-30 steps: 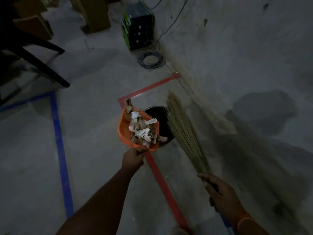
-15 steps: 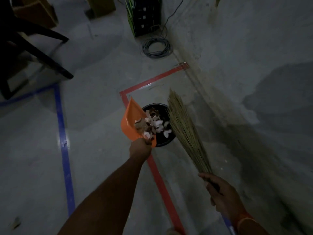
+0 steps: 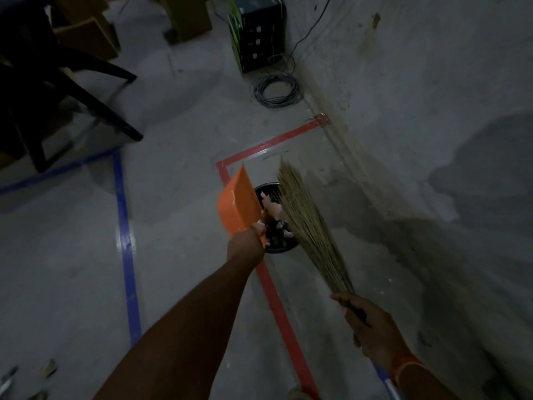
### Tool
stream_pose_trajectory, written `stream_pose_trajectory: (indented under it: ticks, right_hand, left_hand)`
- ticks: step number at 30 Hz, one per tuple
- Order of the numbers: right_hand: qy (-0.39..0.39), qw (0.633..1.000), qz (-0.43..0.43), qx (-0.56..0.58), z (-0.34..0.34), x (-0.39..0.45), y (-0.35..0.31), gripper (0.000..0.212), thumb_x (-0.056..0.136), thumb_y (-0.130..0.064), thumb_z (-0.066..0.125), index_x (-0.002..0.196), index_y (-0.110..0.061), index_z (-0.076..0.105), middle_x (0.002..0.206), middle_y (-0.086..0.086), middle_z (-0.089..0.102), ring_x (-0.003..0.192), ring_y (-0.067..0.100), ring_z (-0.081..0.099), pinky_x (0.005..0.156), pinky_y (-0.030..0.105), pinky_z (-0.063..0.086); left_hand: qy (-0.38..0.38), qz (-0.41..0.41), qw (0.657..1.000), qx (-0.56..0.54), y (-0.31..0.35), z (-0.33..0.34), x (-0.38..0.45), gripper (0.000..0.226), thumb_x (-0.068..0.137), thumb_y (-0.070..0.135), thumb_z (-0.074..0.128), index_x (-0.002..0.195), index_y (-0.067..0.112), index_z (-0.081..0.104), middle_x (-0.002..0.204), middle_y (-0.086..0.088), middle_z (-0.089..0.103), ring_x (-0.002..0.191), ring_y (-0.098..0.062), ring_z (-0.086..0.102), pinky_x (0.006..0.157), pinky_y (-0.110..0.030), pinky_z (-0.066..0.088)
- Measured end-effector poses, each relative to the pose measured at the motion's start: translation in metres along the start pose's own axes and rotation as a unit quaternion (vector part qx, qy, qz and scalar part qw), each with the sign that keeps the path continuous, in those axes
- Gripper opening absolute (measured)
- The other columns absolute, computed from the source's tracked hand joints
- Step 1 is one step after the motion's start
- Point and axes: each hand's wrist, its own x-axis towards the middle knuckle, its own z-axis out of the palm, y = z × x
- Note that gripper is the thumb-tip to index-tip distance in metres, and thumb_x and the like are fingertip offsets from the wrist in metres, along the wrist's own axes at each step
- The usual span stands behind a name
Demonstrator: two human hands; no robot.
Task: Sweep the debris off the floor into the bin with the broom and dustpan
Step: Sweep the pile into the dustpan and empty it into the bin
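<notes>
Debris [image 3: 273,209] is seen dropping from the steeply tilted orange dustpan [image 3: 238,204] into the black bin [image 3: 278,248] on the floor [image 3: 178,197]. The dustpan is grasped by the left hand [image 3: 245,246]; the broom [image 3: 310,226], over the bin, is clenched in the right hand [image 3: 372,327].

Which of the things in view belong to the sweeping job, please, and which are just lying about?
Part of the job: orange dustpan tipped over the black bin, debris dropping in, broom, left hand, right hand.

Lying about: coiled cable, black box, chair, cardboard boxes, floor tape.
</notes>
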Motion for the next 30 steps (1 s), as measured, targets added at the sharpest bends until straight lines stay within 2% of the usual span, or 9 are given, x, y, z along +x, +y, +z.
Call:
stream_pose_trajectory:
  ticks: [2,4,10,14,17,20,22,27,30]
  right_hand:
    - [0.003,1.000,0.001,-0.005,0.001,-0.003,-0.004,0.033,0.098,-0.007,0.053,0.106,-0.034,0.070,0.074,-0.011,0.060,0.043,0.004,0.052,0.040,0.022,0.041]
    - [0.003,1.000,-0.002,-0.011,0.002,-0.004,-0.006,0.033,0.098,-0.008,0.054,0.107,-0.035,0.070,0.076,-0.009,0.063,0.043,0.006,0.052,0.041,0.023,0.042]
    - [0.006,1.000,-0.009,-0.012,0.005,-0.002,-0.005,0.032,0.097,-0.012,0.055,0.105,-0.038,0.072,0.081,0.004,0.066,0.044,0.009,0.053,0.040,0.022,0.043]
    - [0.004,1.000,-0.010,-0.001,0.007,-0.004,-0.006,0.032,0.097,-0.010,0.055,0.104,-0.036,0.073,0.086,0.005,0.069,0.043,0.008,0.052,0.041,0.023,0.044]
    - [-0.006,1.000,-0.018,0.003,0.006,-0.006,-0.008,0.036,0.097,-0.009,0.055,0.101,-0.040,0.073,0.079,0.007,0.069,0.042,0.015,0.050,0.042,0.026,0.045]
    - [-0.022,1.000,-0.013,0.000,0.003,-0.007,-0.010,0.041,0.097,-0.009,0.053,0.099,-0.045,0.072,0.084,0.025,0.064,0.044,0.020,0.048,0.040,0.023,0.041]
    - [-0.035,0.999,-0.014,-0.014,0.001,-0.009,-0.013,0.043,0.097,-0.009,0.052,0.100,-0.048,0.071,0.084,0.029,0.062,0.044,0.020,0.048,0.040,0.023,0.042]
    - [-0.043,0.998,-0.030,-0.041,-0.001,-0.019,-0.028,0.042,0.096,-0.009,0.053,0.101,-0.048,0.071,0.079,0.014,0.069,0.041,0.019,0.051,0.043,0.026,0.047]
    - [-0.049,0.997,-0.035,-0.048,-0.001,-0.032,-0.044,0.038,0.097,-0.012,0.054,0.103,-0.046,0.071,0.079,0.009,0.071,0.041,0.020,0.051,0.045,0.031,0.049]
  left_hand:
    - [0.002,-0.015,1.000,-0.016,-0.002,-0.003,0.000,0.010,0.093,0.014,0.056,0.087,0.011,0.065,0.103,-0.018,0.072,0.096,-0.036,0.068,0.076,-0.038,0.053]
    - [-0.001,-0.029,0.999,-0.023,-0.005,-0.006,0.000,0.018,0.091,0.016,0.058,0.097,0.007,0.073,0.103,-0.016,0.074,0.094,-0.034,0.070,0.077,-0.038,0.056]
    - [-0.017,-0.031,0.999,0.012,-0.008,-0.014,-0.007,0.019,0.087,0.010,0.057,0.090,0.003,0.074,0.098,-0.016,0.073,0.091,-0.033,0.069,0.071,-0.036,0.053]
    - [-0.017,-0.009,0.999,0.035,-0.009,-0.019,-0.011,0.026,0.089,0.012,0.056,0.104,0.007,0.077,0.109,-0.011,0.074,0.101,-0.029,0.069,0.081,-0.036,0.056]
    - [-0.022,0.004,0.999,0.023,-0.010,-0.023,-0.013,0.031,0.089,0.006,0.051,0.105,0.008,0.077,0.110,-0.010,0.074,0.100,-0.028,0.069,0.083,-0.037,0.058]
    - [-0.032,-0.020,0.999,-0.036,-0.009,-0.033,-0.017,0.036,0.084,0.004,0.050,0.104,0.010,0.079,0.109,-0.010,0.075,0.093,-0.028,0.071,0.082,-0.037,0.060]
    - [-0.037,-0.024,0.995,-0.091,-0.007,-0.041,-0.023,0.041,0.084,0.001,0.048,0.107,0.014,0.080,0.106,-0.008,0.075,0.094,-0.030,0.071,0.081,-0.036,0.060]
    - [-0.040,-0.033,0.964,-0.262,-0.009,-0.054,-0.051,0.040,0.088,-0.001,0.049,0.101,0.021,0.079,0.085,-0.016,0.072,0.062,-0.025,0.063,0.050,-0.031,0.049]
    - [-0.036,-0.042,0.946,-0.318,-0.020,-0.066,-0.073,0.037,0.091,0.003,0.050,0.102,0.023,0.079,0.071,-0.014,0.064,0.055,-0.024,0.055,0.048,-0.030,0.043]
